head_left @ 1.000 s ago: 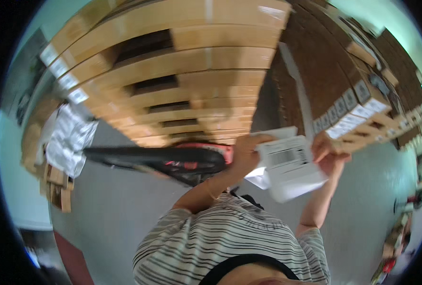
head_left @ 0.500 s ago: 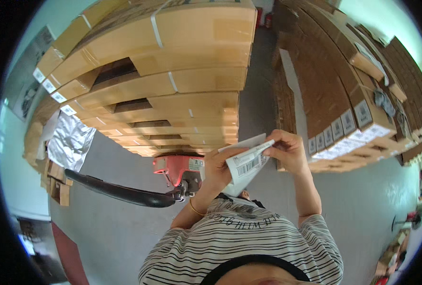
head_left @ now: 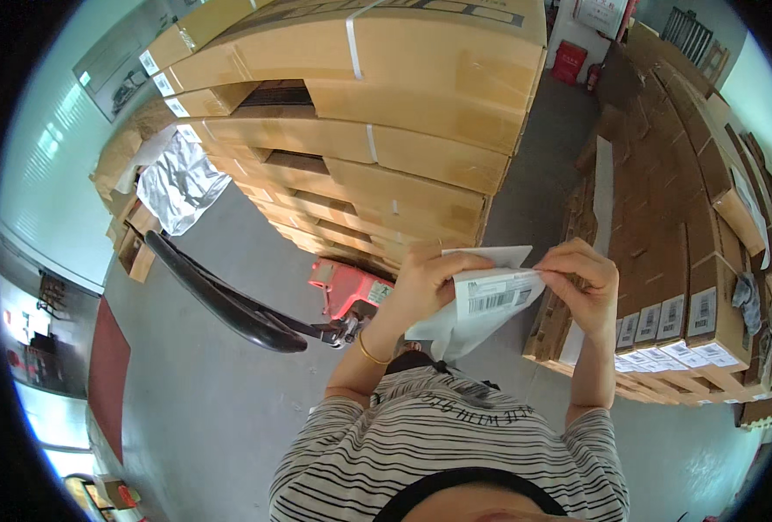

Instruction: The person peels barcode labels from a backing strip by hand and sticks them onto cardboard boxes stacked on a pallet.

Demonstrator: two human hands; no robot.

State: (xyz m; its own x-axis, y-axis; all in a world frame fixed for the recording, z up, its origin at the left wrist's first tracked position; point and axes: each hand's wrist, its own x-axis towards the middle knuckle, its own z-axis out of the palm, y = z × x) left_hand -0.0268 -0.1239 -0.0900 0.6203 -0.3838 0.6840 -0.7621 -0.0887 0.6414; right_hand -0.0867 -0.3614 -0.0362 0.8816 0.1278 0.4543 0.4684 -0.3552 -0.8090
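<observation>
In front of my chest I hold a small bundle of white label sheets [head_left: 498, 294], the front one printed with a barcode. My left hand [head_left: 422, 291] is closed round their left side, thumb across the front. Part of the bundle hangs below, and another white sheet sticks up behind. My right hand [head_left: 583, 283] pinches the right edge of the front label sheet between thumb and fingertips. Beyond my hands rises a tall stack of tan cardboard boxes [head_left: 421, 130], bound with white straps.
A red pallet jack [head_left: 344, 287] with a long black handle [head_left: 220, 291] stands left of me by the stack. Brown cartons with barcode labels [head_left: 703, 311] are piled at the right. Silver foil sheeting [head_left: 181, 184] drapes at the far left. A red box [head_left: 568, 61] is at the back.
My view has turned, so the stacks and pallet jack sit differently in the picture. The front label sheet now faces me more squarely. Both hands have kept hold of the sheets.
</observation>
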